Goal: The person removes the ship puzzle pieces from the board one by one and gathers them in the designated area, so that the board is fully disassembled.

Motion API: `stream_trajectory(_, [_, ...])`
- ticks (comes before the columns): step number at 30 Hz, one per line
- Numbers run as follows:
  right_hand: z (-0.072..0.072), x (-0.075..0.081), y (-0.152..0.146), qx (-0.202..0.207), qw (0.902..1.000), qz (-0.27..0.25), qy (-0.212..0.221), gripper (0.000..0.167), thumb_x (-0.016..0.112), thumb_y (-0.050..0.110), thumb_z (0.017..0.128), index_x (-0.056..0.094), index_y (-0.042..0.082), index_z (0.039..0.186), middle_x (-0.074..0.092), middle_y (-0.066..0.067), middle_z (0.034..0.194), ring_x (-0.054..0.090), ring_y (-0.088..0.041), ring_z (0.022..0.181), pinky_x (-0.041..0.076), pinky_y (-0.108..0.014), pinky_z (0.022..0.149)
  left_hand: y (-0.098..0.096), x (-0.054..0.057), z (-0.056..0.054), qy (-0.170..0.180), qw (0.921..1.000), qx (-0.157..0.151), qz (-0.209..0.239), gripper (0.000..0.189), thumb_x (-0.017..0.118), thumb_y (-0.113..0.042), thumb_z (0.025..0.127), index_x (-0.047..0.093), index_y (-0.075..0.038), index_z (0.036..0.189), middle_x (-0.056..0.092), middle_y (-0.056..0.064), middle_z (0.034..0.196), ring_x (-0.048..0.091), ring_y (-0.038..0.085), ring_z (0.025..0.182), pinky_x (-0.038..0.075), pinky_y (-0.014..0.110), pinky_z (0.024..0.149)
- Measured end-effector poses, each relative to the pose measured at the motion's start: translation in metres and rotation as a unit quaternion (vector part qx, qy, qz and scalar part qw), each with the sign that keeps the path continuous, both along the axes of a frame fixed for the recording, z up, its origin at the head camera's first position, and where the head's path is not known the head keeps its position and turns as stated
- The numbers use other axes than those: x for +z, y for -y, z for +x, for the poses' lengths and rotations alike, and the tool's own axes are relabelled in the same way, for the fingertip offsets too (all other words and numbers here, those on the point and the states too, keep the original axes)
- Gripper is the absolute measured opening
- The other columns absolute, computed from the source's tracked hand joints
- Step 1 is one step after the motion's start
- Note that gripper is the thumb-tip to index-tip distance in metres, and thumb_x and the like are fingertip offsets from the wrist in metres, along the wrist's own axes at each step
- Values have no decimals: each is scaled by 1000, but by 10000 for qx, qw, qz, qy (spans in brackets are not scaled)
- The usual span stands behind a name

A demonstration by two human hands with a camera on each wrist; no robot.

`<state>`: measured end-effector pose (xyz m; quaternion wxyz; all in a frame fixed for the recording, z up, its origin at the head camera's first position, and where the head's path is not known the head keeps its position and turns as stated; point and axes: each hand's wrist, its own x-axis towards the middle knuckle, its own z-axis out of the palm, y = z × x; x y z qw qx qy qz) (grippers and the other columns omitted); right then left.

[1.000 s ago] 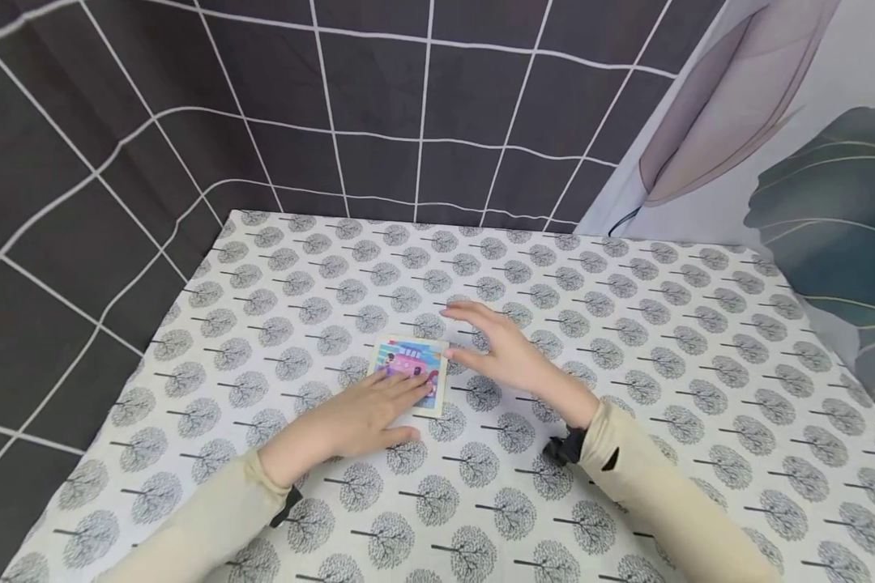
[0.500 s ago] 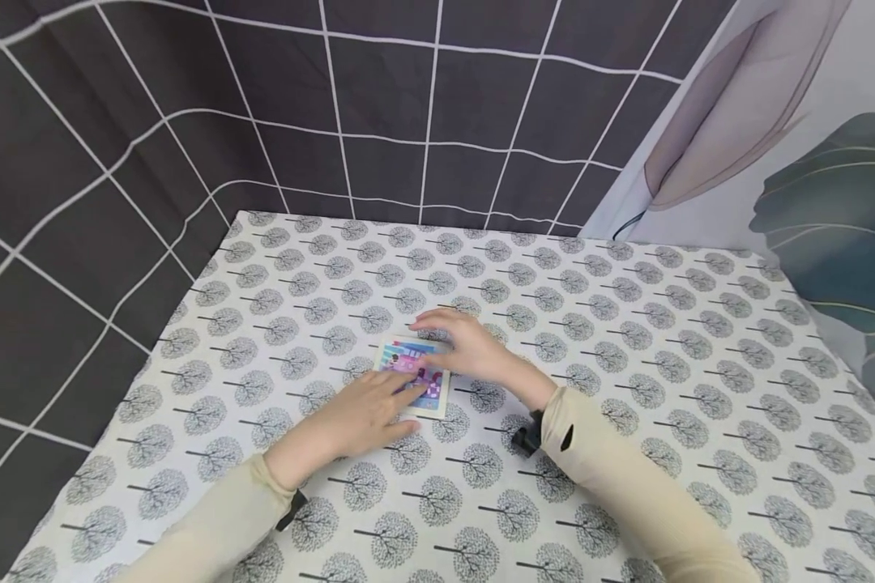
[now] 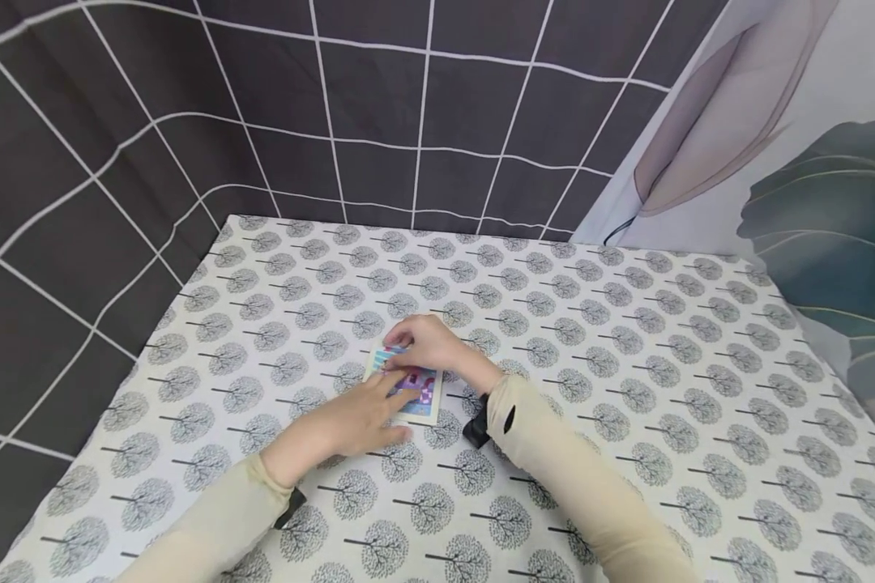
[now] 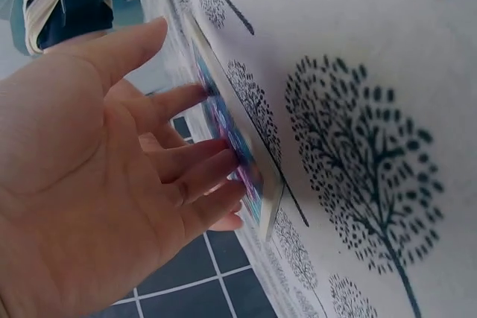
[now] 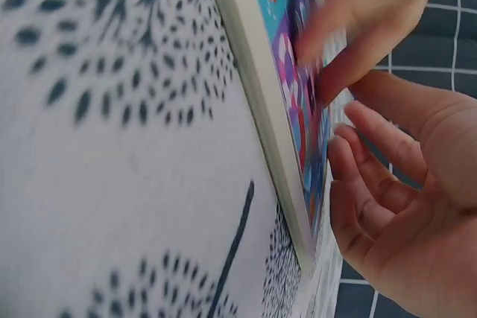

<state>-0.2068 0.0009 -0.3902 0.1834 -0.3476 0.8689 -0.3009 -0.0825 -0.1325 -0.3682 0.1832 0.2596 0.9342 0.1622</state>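
Note:
A thin square board (image 3: 424,398) with a pale frame and a pink, blue and purple picture lies flat on the patterned cloth. My left hand (image 3: 353,417) reaches over its near left part, and in the left wrist view those fairly straight fingertips meet the picture (image 4: 238,147). Bent over the board's far side is my right hand (image 3: 430,340), thumb towards the left fingers. In the right wrist view my right hand (image 5: 417,191) has loosely bent fingers right at the board's edge, with a gap between thumb and fingertips. Both hands cover much of the picture.
A white cloth (image 3: 591,316) printed with grey trees covers the table. Dark curtain (image 3: 372,105) with white grid lines hangs behind and to the left, and a leaf-print curtain (image 3: 831,243) to the right. Black straps (image 3: 475,431) sit at both wrists.
My right hand has come in from the right, across the board to its far left part, its fingers bending more. The left hand stays over the board, which keeps its place on the cloth.

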Motion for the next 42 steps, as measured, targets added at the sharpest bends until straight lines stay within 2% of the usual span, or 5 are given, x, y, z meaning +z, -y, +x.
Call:
stream_trajectory(11, [10, 3, 27, -313, 9988, 219, -294, 28, 84, 21, 67, 74, 9, 91, 72, -2, 92, 60, -13, 83, 48, -17, 75, 2, -10, 9, -641, 9974, 38, -320, 71, 52, -42, 92, 31, 3, 143, 24, 25, 148, 23, 40, 137, 20, 52, 114])
stream_trajectory(19, [12, 10, 31, -574, 9980, 243, 38, 31, 86, 22, 63, 75, 11, 89, 73, -1, 92, 58, -12, 84, 47, -19, 76, 4, -11, 11, -554, 9979, 70, -313, 75, 52, -44, 92, 26, 3, 145, 17, 25, 150, 17, 38, 139, 19, 50, 115])
stream_trajectory(23, [11, 11, 30, -595, 9975, 388, 42, 30, 86, 23, 63, 75, 12, 89, 73, 0, 91, 58, -12, 84, 47, -19, 76, 4, -11, 10, -553, 9983, 16, -195, 72, 51, -42, 93, 27, 1, 145, 17, 24, 151, 16, 37, 140, 22, 51, 113])
stream_trajectory(32, [8, 14, 25, -608, 9968, 518, -83, 26, 83, 18, 67, 75, 10, 90, 72, -2, 99, 59, -15, 90, 48, -24, 83, 4, -10, -1, -53, 9990, 106, 428, 67, 51, -38, 94, 29, -1, 145, 10, 20, 154, 3, 39, 141, 23, 58, 109])
stream_trajectory(42, [7, 13, 20, -666, 9967, 460, 46, 30, 84, 19, 66, 75, 10, 93, 72, -3, 98, 61, -17, 94, 48, -25, 85, 6, -15, -3, -53, 9985, 67, 539, 65, 51, -36, 94, 28, -2, 145, 9, 20, 154, 0, 39, 141, 19, 56, 111])
